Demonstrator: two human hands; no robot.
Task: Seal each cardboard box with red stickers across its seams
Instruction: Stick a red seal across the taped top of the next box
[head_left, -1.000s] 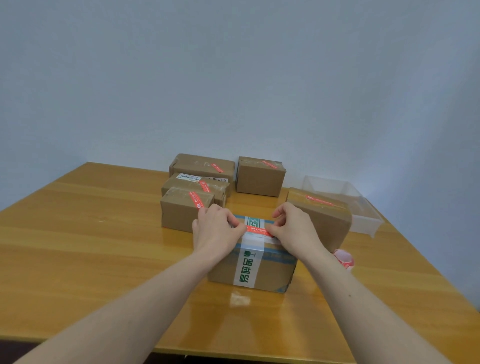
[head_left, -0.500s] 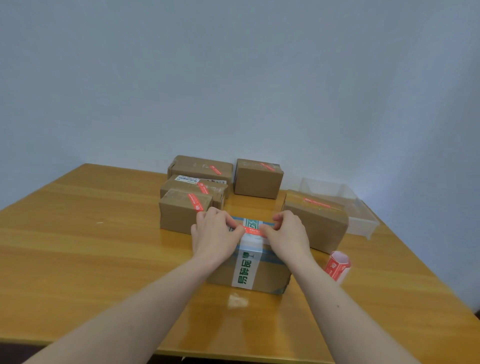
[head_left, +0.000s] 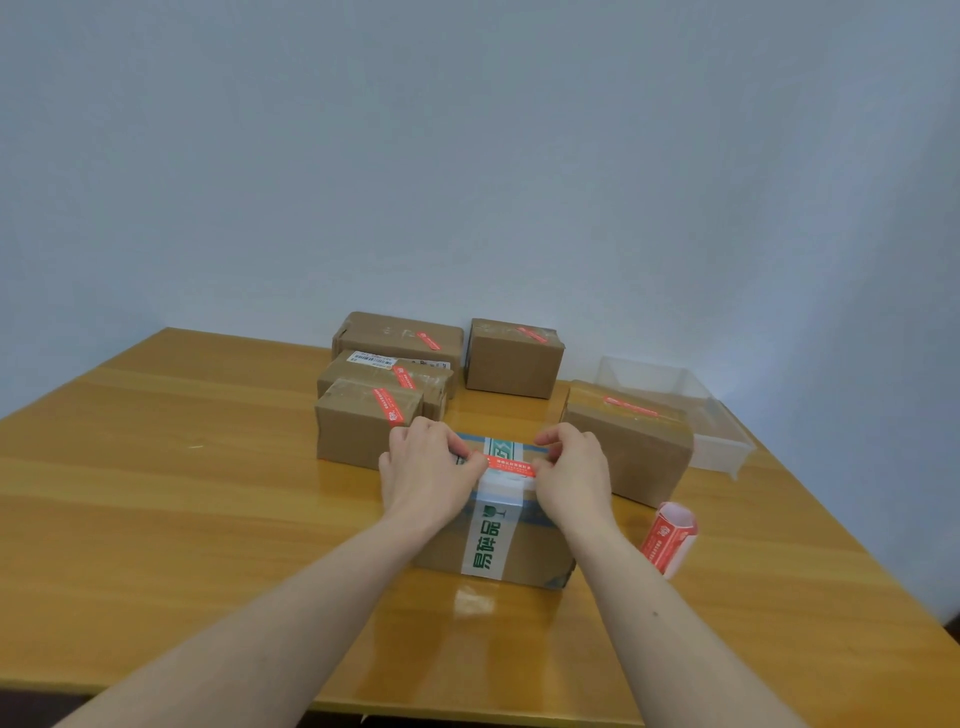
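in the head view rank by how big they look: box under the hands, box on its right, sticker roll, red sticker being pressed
1. box under the hands, though it is nearest the camera
2. box on its right, looks close in size
3. sticker roll
4. red sticker

Two bare forearms reach in from the bottom edge, with no sleeve on either as far as they show. The left hand (head_left: 426, 467) and right hand (head_left: 574, 470) wear no gloves. No ring, watch or band shows on the wrists or the visible fingers. A small dark mole marks the right forearm (head_left: 655, 613). The fingernails are too small to make out.
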